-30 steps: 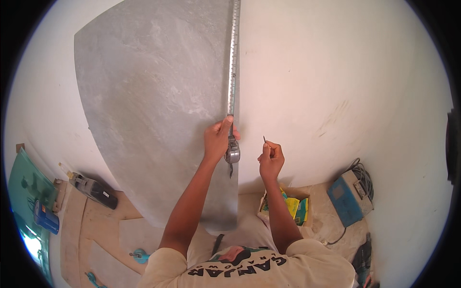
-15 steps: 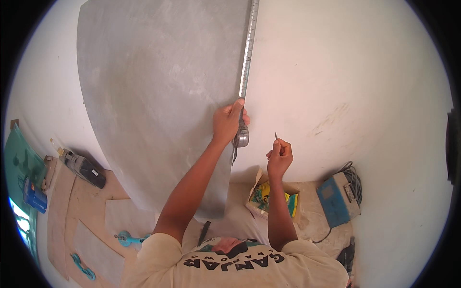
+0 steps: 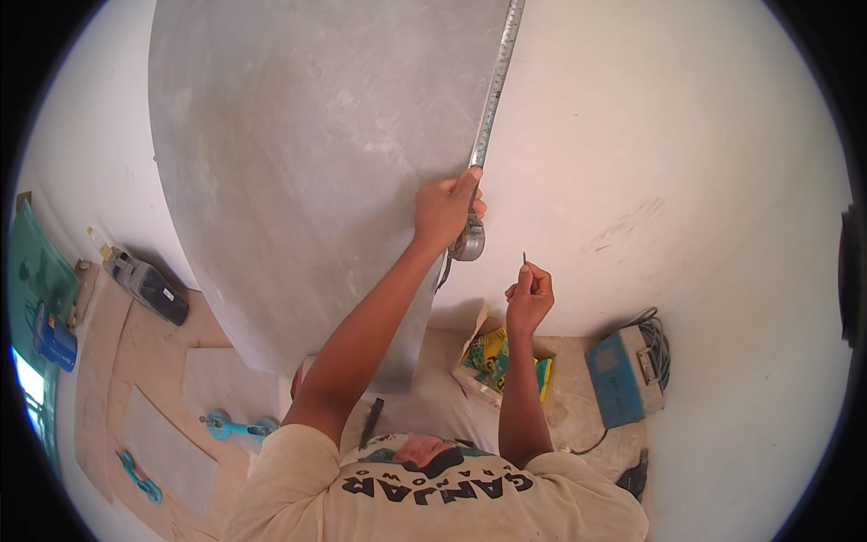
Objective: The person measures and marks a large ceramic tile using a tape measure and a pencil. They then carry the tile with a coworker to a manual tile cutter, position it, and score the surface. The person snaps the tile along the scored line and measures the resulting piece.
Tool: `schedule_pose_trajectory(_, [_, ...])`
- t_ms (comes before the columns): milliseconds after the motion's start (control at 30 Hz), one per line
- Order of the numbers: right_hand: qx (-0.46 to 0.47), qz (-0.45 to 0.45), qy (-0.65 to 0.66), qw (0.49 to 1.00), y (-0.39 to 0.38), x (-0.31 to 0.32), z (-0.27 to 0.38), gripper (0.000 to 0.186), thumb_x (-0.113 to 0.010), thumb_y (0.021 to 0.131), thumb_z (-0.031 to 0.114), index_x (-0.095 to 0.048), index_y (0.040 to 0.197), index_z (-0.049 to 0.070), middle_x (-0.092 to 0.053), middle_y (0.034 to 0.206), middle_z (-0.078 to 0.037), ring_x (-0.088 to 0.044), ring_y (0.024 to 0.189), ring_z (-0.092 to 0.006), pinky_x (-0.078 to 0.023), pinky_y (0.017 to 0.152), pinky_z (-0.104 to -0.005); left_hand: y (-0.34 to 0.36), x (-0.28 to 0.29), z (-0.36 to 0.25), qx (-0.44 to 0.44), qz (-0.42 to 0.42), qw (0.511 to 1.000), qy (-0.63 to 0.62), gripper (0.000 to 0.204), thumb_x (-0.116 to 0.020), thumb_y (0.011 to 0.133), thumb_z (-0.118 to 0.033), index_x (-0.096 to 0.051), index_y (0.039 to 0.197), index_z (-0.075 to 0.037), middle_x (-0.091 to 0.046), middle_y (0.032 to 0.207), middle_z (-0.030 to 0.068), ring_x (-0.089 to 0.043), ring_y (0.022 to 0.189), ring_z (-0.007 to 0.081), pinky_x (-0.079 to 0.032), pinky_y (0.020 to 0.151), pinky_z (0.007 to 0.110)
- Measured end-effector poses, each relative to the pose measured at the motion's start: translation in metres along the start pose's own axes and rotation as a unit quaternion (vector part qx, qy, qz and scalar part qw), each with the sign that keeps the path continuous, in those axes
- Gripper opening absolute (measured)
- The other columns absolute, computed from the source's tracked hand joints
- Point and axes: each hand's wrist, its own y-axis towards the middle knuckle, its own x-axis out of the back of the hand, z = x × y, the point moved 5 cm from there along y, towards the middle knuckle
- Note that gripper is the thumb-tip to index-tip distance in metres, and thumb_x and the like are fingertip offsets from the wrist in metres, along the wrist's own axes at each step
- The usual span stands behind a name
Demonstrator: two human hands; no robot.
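My left hand [image 3: 445, 210] is closed around the blade of a tape measure [image 3: 469, 240], with the thumb pressed on it where it leaves the case. The metal blade runs up along the right edge of a large grey slab [image 3: 298, 154], out past the top of the view. The case hangs just below my fingers, at the slab's edge. My right hand [image 3: 529, 298] is raised to the right of the tape, apart from the slab. Its fingers pinch a thin, dark, pencil-like stick [image 3: 524, 258] that points upward.
Below my right arm stands an open cardboard box [image 3: 479, 361] with yellow-green packets. A blue machine [image 3: 623, 379] with a coiled cable sits by the right wall. On the left lie turquoise suction lifters [image 3: 237, 425], grey tile pieces [image 3: 176, 452] and a dark grey case-like tool [image 3: 149, 287].
My left hand and the tape measure have shifted up and to the right, and the blade leans more to the right. My right hand moves slightly right, still pinching the stick.
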Motion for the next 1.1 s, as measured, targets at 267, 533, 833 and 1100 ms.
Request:
schedule_pose_trajectory(267, [-0.008,-0.002,-0.002,1.000,-0.001,0.006,0.000,0.014,-0.059,0.097,0.013,-0.060,0.100,0.000,-0.055,0.063,0.000,-0.050,0.050,-0.0063,-0.041,0.048,-0.0226,0.001,-0.001,0.001,0.001,-0.004,1.000,0.006,0.051,-0.066,0.091,-0.043,-0.065,0.073,0.005,-0.065,0.061,0.0091,-0.063,0.053,0.0141,-0.051,0.053,0.029])
schedule_pose_trajectory(533, [-0.008,0.006,-0.013,1.000,0.000,0.003,-0.003,0.013,-0.058,0.097,0.013,-0.060,0.099,0.000,-0.054,0.062,0.001,-0.050,0.050,-0.0063,-0.040,0.048,-0.0227,0.005,-0.001,0.009,-0.001,-0.003,1.000,-0.021,0.050,-0.066,0.092,-0.042,-0.066,0.075,0.005,-0.067,0.065,0.0119,-0.065,0.056,0.0159,-0.053,0.053,0.029])
schedule_pose_trajectory(833, [-0.003,0.007,-0.011,1.000,-0.001,0.001,-0.002,0.014,-0.059,0.097,0.013,-0.060,0.099,0.000,-0.053,0.061,0.001,-0.049,0.049,-0.0055,-0.040,0.047,-0.0223,0.005,0.002,0.004,0.011,0.017,0.999,-0.041,0.052,-0.067,0.091,-0.042,-0.065,0.074,0.007,-0.066,0.064,0.0123,-0.065,0.055,0.0161,-0.055,0.053,0.029])
schedule_pose_trajectory(1100, [0.001,0.011,0.004,1.000,0.001,-0.003,0.001,0.014,-0.060,0.096,0.013,-0.060,0.098,0.000,-0.054,0.061,0.001,-0.048,0.048,-0.0055,-0.039,0.046,-0.0222,0.009,0.002,0.008,0.031,0.056,0.996,-0.068,0.050,-0.068,0.090,-0.045,-0.065,0.082,0.005,-0.068,0.069,0.0142,-0.068,0.059,0.0183,-0.055,0.056,0.029])
